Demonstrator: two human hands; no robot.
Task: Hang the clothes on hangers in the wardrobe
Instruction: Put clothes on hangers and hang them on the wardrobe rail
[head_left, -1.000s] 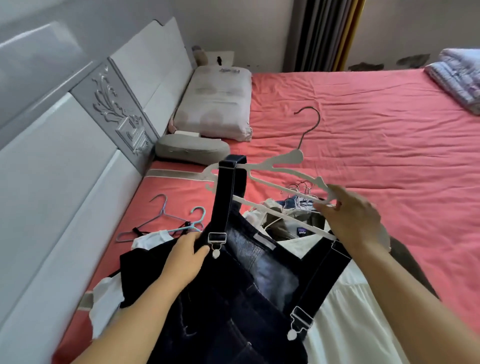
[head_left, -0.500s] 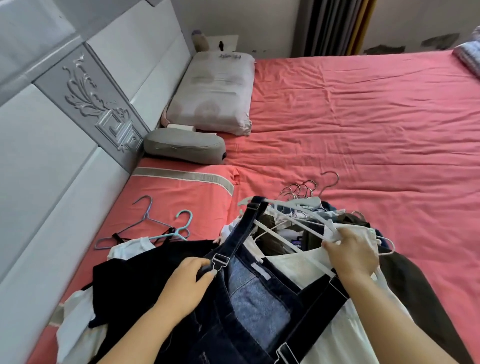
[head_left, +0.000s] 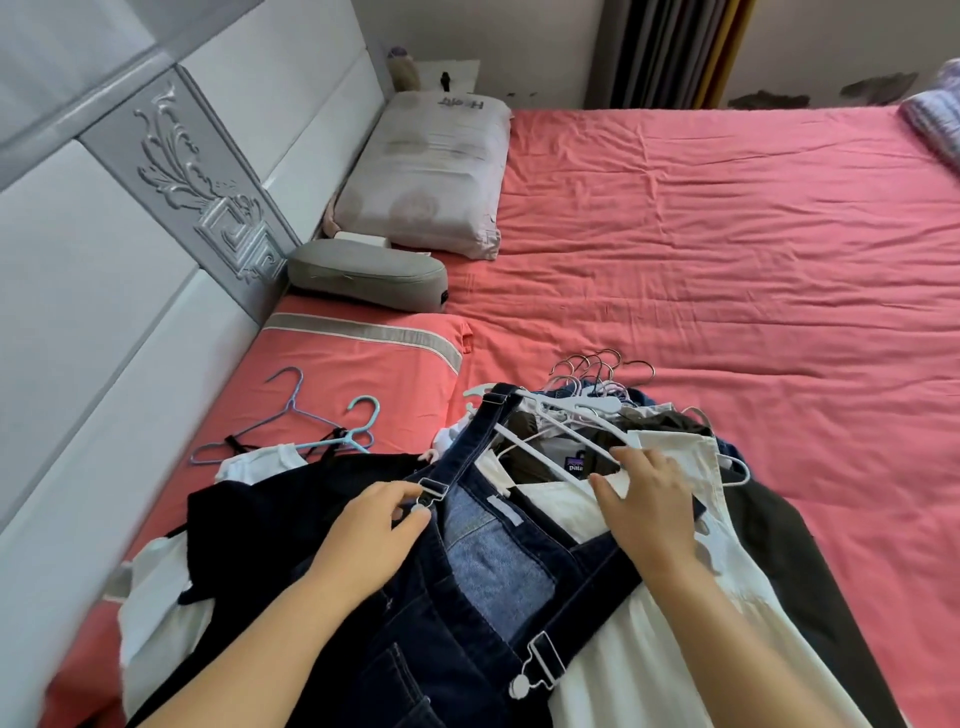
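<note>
Dark denim dungarees (head_left: 498, 566) lie on the pile of clothes on the bed, one strap looped over a white plastic hanger (head_left: 563, 415). My left hand (head_left: 374, 535) pinches that strap at its metal buckle. My right hand (head_left: 649, 499) rests with fingers spread on the white garment (head_left: 670, 623) and the hanger's right arm. Under the hanger lie more hung clothes with several metal hooks (head_left: 597, 366) bunched together. A black garment (head_left: 291, 499) lies left of the dungarees.
Two empty hangers, a purple wire hanger (head_left: 280, 410) and a light blue hanger (head_left: 358, 421), lie on the pink pillow (head_left: 363, 364) at left. A grey cushion (head_left: 363, 273) and white pillow (head_left: 431, 176) sit by the headboard (head_left: 130, 260). Pink sheet (head_left: 727, 260) stretches right.
The white hanger with the dungarees has come down from mid-air onto the clothes pile. My right hand has loosened from gripping the hanger to lying flat. The view tilted down.
</note>
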